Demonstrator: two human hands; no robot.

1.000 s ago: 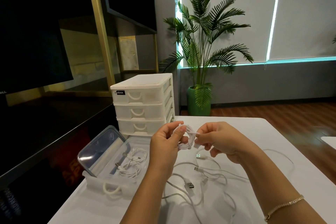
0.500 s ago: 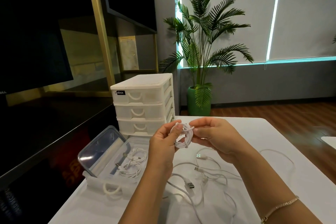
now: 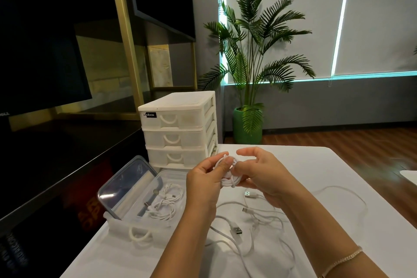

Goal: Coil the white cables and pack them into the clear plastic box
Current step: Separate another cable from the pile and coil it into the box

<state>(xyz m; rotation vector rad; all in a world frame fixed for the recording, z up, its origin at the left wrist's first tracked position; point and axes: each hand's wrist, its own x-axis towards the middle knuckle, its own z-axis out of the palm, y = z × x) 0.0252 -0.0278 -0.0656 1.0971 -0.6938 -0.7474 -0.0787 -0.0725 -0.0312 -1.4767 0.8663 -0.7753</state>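
Note:
A small coiled white cable is held above the table between both hands. My left hand pinches its left side with thumb and fingers. My right hand grips the right side, with the index finger and thumb lifted above the coil. The clear plastic box lies open at the left, its lid tilted up. Coiled white cables lie inside it. Loose white cables with USB plugs sprawl on the white table under my hands.
A white three-drawer organiser stands right behind the box. A pulled-out white drawer sits at the table's near left edge. A potted palm stands on the floor beyond the table. Dark shelving fills the left.
My right hand has gone round the coil, from pinching the cable's end at its right, up over the top, to gripping its right side. The coil sits a little higher.

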